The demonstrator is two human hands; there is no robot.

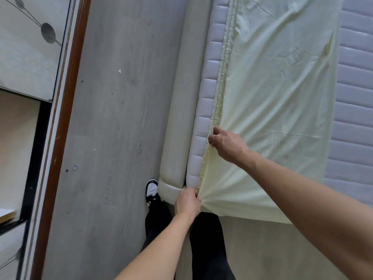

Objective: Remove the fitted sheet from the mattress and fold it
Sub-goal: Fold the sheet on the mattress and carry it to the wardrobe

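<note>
A pale yellow fitted sheet point(278, 87) lies over the near part of a white quilted mattress point(210, 89). Its elastic edge runs along the mattress's left side. At the near left corner my left hand point(187, 203) grips a bunched gather of the sheet, and creases fan out from it. Farther along the same edge my right hand point(226, 144) pinches the sheet's hem against the mattress side. The sheet's right part is pulled back, baring quilted mattress point(355, 110) on the right.
A cream padded bed frame point(177, 118) runs beside the mattress. Grey wood-look floor point(113, 138) stretches to the left, up to a brown-trimmed wardrobe door point(60, 118). My legs in dark trousers and a black-and-white shoe point(151, 190) stand at the bed's corner.
</note>
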